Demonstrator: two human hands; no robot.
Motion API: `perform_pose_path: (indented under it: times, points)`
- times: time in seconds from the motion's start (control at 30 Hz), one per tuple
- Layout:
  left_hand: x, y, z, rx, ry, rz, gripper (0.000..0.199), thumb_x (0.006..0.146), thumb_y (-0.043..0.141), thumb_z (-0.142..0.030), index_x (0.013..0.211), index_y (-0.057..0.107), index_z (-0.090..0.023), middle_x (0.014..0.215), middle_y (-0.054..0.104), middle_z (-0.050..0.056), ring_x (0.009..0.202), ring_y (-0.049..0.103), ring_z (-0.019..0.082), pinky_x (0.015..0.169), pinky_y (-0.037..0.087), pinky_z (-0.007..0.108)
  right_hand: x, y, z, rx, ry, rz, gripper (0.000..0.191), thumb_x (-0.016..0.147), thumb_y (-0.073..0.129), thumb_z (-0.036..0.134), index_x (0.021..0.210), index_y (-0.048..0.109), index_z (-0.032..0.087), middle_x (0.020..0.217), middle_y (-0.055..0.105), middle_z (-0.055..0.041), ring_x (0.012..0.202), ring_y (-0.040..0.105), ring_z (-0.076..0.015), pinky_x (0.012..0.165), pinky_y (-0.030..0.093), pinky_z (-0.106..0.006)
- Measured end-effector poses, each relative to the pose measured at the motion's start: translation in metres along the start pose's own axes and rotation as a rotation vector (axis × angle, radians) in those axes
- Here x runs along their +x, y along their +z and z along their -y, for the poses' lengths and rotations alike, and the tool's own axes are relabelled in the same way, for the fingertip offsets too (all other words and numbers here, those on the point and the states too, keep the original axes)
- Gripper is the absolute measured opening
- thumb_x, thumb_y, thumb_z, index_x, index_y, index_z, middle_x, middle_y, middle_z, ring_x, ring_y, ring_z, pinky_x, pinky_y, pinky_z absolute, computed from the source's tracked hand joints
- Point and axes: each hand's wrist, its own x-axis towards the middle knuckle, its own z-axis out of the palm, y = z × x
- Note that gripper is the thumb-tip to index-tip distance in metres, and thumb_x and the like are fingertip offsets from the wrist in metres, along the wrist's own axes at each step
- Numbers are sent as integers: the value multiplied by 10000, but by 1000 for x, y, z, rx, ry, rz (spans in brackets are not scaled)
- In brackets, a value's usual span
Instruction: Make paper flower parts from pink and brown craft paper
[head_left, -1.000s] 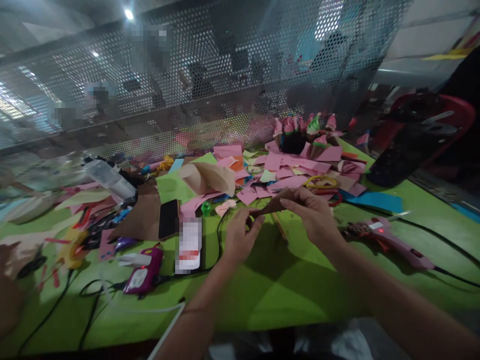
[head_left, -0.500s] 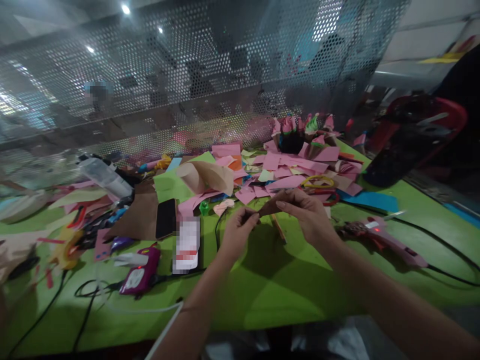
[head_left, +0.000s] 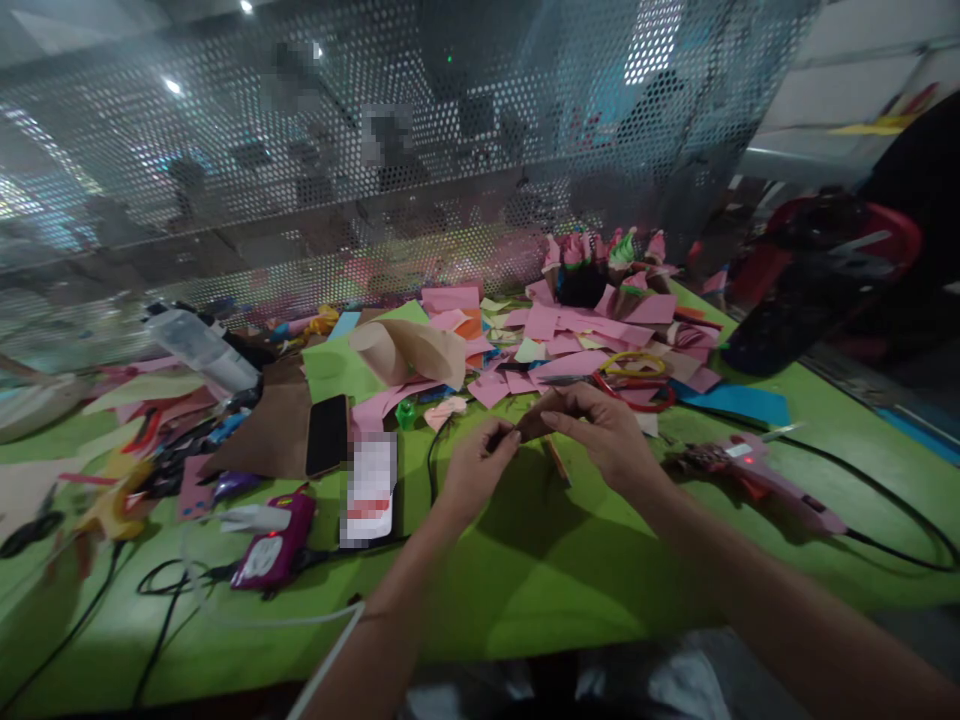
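Over the middle of the green table [head_left: 555, 590], my left hand [head_left: 480, 462] pinches the left end of a small dark brown piece [head_left: 534, 418]. My right hand [head_left: 600, 430] grips the same piece from the right, thumb against fingers. Both hands are close together and raised slightly above the surface. Beneath them a thin pencil-like stick [head_left: 557, 460] lies on the table. Beyond the hands spreads a pile of pink paper scraps [head_left: 570, 335]. A curled tan sheet [head_left: 409, 352] sits behind my left hand.
A pink glue gun [head_left: 780, 480] with a black cable lies at the right. On the left are a black phone [head_left: 328, 436], a magenta device [head_left: 276, 540], a yellow glue gun [head_left: 116, 500] and a clear bottle [head_left: 202, 350]. A perforated screen [head_left: 337, 180] stands behind.
The view has shifted slightly. My right hand has moved a little closer to my left, and the brown piece between them shows less of its length.
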Motion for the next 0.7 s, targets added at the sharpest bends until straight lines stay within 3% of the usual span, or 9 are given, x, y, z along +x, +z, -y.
perform_pose_path:
  times: [0.1, 0.33, 0.47, 0.53, 0.63, 0.7]
  points:
    - [1, 2, 2, -56, 0, 42, 192, 827, 610, -389, 821, 650, -202, 743, 654, 4, 719, 581, 165, 678, 438, 272, 1, 1, -2, -47, -24, -6, 341, 750, 716, 412, 587, 476, 232, 665, 518, 9, 687, 500, -188, 646, 409, -332]
    - [1, 5, 2, -196, -47, 72, 199, 810, 633, -379, 752, 676, -193, 653, 648, 4, 618, 577, 150, 599, 447, 258, -5, 6, -1, 40, 31, 73, 232, 760, 742, 406, 670, 621, 229, 789, 682, -33, 782, 607, -220, 733, 495, -373]
    - [1, 4, 0, -236, -101, 47, 210, 783, 671, -392, 776, 691, -184, 621, 632, -4, 573, 552, 134, 549, 422, 239, -2, 4, 0, 217, 140, 74, 254, 750, 752, 447, 739, 634, 222, 749, 682, -29, 716, 640, -215, 716, 525, -379]
    - [1, 3, 0, -236, -133, 27, 222, 772, 681, -399, 773, 687, -177, 612, 620, -9, 559, 536, 123, 542, 410, 233, 1, 2, 0, 312, 150, 3, 284, 736, 764, 472, 771, 632, 223, 722, 666, -16, 685, 639, -199, 696, 533, -363]
    - [2, 2, 0, -232, -134, 9, 215, 775, 685, -386, 760, 687, -171, 611, 621, -9, 563, 532, 120, 548, 409, 232, 4, 1, 0, 371, 110, -63, 323, 724, 775, 482, 885, 644, 235, 844, 695, -28, 799, 657, -197, 729, 540, -340]
    - [2, 2, -1, -230, -119, 14, 202, 782, 679, -374, 753, 690, -174, 610, 625, -10, 565, 532, 121, 553, 415, 234, 4, 4, 1, 399, 129, 34, 392, 708, 791, 468, 984, 636, 236, 936, 721, -49, 874, 674, -213, 756, 551, -351]
